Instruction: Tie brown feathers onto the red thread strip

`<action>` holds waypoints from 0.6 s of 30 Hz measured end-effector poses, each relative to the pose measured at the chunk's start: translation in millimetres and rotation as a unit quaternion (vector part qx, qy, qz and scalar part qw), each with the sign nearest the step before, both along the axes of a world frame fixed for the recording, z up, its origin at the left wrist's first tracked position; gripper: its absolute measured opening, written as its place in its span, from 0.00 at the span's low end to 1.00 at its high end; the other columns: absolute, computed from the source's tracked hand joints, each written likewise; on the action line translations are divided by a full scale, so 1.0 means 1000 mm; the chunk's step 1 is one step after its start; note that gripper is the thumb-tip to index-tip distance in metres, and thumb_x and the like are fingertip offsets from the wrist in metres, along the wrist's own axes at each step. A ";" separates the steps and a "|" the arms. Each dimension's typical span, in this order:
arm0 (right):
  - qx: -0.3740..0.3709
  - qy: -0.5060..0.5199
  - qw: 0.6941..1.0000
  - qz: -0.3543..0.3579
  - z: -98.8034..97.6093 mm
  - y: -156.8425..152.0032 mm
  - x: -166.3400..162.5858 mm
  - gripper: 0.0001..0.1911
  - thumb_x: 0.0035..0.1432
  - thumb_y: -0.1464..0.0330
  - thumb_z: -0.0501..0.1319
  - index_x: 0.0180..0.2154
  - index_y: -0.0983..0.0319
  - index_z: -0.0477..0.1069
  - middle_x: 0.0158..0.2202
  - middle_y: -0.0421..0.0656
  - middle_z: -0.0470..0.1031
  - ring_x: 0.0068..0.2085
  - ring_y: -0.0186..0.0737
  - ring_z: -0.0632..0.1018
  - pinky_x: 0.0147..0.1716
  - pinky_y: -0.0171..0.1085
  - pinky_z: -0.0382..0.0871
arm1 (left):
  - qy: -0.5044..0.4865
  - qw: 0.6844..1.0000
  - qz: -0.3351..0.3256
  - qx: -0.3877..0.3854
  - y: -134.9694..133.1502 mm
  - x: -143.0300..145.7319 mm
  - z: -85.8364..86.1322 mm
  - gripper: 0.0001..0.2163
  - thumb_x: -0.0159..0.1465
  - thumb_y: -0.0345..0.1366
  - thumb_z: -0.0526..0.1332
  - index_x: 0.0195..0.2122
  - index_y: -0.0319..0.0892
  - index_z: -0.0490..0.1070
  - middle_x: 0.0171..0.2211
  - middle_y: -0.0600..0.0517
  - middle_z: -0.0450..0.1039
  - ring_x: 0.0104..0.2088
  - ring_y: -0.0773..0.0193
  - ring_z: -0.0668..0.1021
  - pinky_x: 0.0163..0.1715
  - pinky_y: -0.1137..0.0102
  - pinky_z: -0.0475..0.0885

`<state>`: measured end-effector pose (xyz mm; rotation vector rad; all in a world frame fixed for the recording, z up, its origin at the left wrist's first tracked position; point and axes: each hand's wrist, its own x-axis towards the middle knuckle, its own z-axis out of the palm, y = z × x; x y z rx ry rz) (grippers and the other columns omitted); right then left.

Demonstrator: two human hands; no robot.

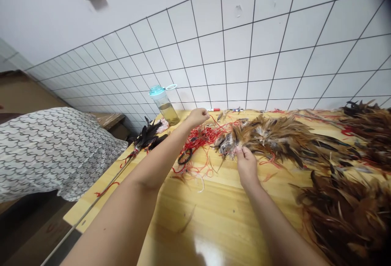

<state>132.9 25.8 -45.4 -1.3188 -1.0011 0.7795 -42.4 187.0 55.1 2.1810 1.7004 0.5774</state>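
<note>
My left hand (198,116) reaches far across the wooden table (220,217), its fingers closed in a fist over a tangle of red string (203,135). A strand seems to run from the fist, though I cannot be sure it is gripped. My right hand (247,165) pinches the quill end of a bunch of brown feathers (275,133) lying in the middle of the table. A pair of black scissors (185,157) lies beside the red string, between my two arms.
More brown feathers (345,213) are heaped at the right. A thin rod with black feathers (148,135) at its tip lies along the table's left edge. A water bottle (164,105) and a red marker (214,110) stand by the tiled wall. A patterned cloth (51,148) lies left.
</note>
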 end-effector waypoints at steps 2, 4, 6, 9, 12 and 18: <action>0.001 -0.002 1.000 0.001 0.000 0.000 0.000 0.20 0.54 0.51 0.53 0.25 0.61 0.66 0.24 0.40 0.69 0.29 0.37 0.67 0.32 0.35 0.60 | -0.040 0.999 0.012 0.002 -0.003 -0.007 0.010 0.08 0.57 0.39 0.57 0.30 0.39 0.70 0.26 0.52 0.72 0.26 0.68 0.70 0.29 0.73 0.65; 0.001 -0.003 1.000 0.000 0.001 0.000 0.000 0.21 0.54 0.51 0.53 0.25 0.61 0.67 0.23 0.39 0.68 0.28 0.37 0.67 0.31 0.35 0.59 | -0.073 0.997 0.020 0.009 -0.008 -0.011 0.020 0.09 0.58 0.40 0.56 0.31 0.39 0.68 0.27 0.51 0.72 0.26 0.69 0.70 0.28 0.73 0.65; 0.001 -0.001 1.000 0.000 0.000 0.000 0.000 0.21 0.54 0.50 0.53 0.24 0.61 0.66 0.23 0.39 0.68 0.29 0.38 0.67 0.31 0.35 0.59 | -0.129 0.991 0.013 0.016 -0.015 -0.012 0.031 0.08 0.58 0.40 0.57 0.31 0.39 0.66 0.29 0.51 0.72 0.27 0.70 0.71 0.29 0.74 0.65; 0.004 0.014 1.000 -0.001 -0.003 0.001 0.001 0.20 0.54 0.51 0.54 0.24 0.61 0.66 0.23 0.40 0.68 0.30 0.38 0.67 0.32 0.36 0.60 | -0.217 0.975 -0.034 0.010 -0.031 -0.012 0.048 0.08 0.56 0.38 0.60 0.30 0.39 0.65 0.29 0.51 0.72 0.29 0.70 0.72 0.31 0.74 0.65; 0.004 0.034 0.999 -0.001 -0.003 0.002 0.003 0.18 0.55 0.54 0.54 0.25 0.61 0.66 0.24 0.39 0.67 0.30 0.37 0.66 0.34 0.36 0.59 | -0.170 0.981 -0.090 -0.032 -0.054 -0.009 0.061 0.07 0.55 0.37 0.61 0.30 0.38 0.68 0.26 0.53 0.69 0.26 0.71 0.69 0.28 0.74 0.63; 0.052 0.057 0.997 0.015 0.006 0.001 0.002 0.16 0.51 0.57 0.56 0.20 0.61 0.63 0.31 0.41 0.62 0.34 0.37 0.66 0.38 0.36 0.60 | -0.057 0.989 -0.134 -0.036 -0.090 0.001 0.055 0.06 0.56 0.36 0.60 0.30 0.39 0.68 0.23 0.56 0.66 0.23 0.72 0.66 0.25 0.75 0.60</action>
